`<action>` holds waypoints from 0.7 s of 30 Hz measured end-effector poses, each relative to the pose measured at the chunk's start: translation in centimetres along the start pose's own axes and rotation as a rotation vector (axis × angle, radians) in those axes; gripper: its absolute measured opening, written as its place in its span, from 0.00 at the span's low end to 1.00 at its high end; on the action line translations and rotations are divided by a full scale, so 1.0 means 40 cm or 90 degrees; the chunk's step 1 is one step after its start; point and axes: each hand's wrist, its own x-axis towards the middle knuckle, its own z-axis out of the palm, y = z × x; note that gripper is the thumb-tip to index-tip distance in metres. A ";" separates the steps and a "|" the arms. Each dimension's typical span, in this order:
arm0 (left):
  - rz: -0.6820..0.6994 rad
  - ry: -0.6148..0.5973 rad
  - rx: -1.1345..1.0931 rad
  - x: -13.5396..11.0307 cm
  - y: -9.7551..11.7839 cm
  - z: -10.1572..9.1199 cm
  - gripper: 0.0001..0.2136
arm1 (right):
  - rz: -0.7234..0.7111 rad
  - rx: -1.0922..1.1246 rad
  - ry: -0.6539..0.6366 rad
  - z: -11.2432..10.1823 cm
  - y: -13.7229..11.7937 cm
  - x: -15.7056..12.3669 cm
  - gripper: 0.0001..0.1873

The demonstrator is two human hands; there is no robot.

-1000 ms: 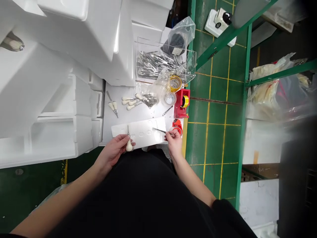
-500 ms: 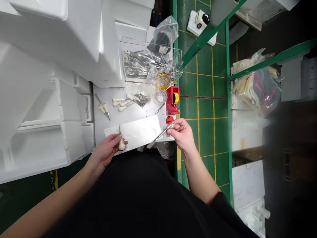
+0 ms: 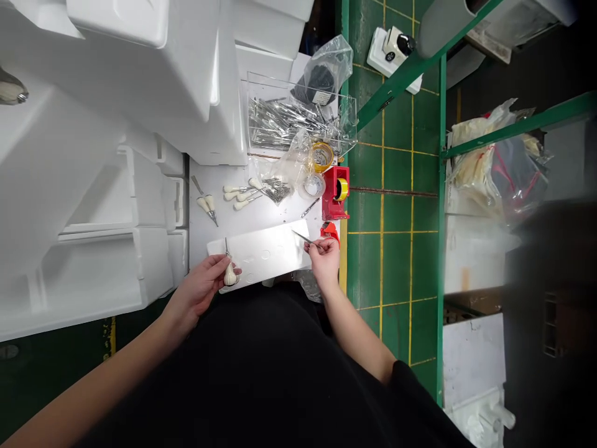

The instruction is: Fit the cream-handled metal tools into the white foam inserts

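Over the foam strip point(image 3: 261, 255), the left hand point(image 3: 198, 292) wraps an awl point(image 3: 230, 274) pointing straight ahead; the right hand point(image 3: 324, 258) pinches a thin steel tool point(image 3: 302, 237) pointing forward-left

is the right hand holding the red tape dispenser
No, the right hand pinches a thin metal spike, while the red tape dispenser stands apart, beyond it.

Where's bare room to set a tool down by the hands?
Bare white bench between the cream-handled steel awls and the white rectangular board; also green yellow-gridded mat right of the red tape dispenser. Crowded: clear acrylic tray of steel pieces.
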 end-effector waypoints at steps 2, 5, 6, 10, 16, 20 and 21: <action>-0.007 0.008 0.000 0.004 0.001 -0.009 0.10 | -0.037 -0.069 0.044 0.022 0.033 -0.017 0.12; -0.013 0.017 -0.005 0.005 0.006 -0.019 0.10 | -0.091 -0.283 0.035 0.026 0.072 -0.043 0.05; -0.015 0.017 -0.007 0.004 0.008 -0.020 0.11 | -0.098 -0.354 0.023 0.022 0.081 -0.049 0.05; -0.027 0.013 -0.004 0.000 0.026 -0.020 0.10 | -0.079 -0.523 -0.024 0.010 0.094 -0.059 0.05; -0.034 -0.012 0.034 0.001 0.054 -0.009 0.09 | -0.055 -0.584 0.001 0.063 0.058 -0.038 0.08; -0.022 -0.025 0.035 0.003 0.058 -0.008 0.10 | -0.049 -0.651 -0.014 0.095 0.049 -0.025 0.12; -0.020 -0.027 0.035 0.003 0.056 -0.011 0.10 | -0.053 -0.671 -0.023 0.098 0.050 -0.023 0.12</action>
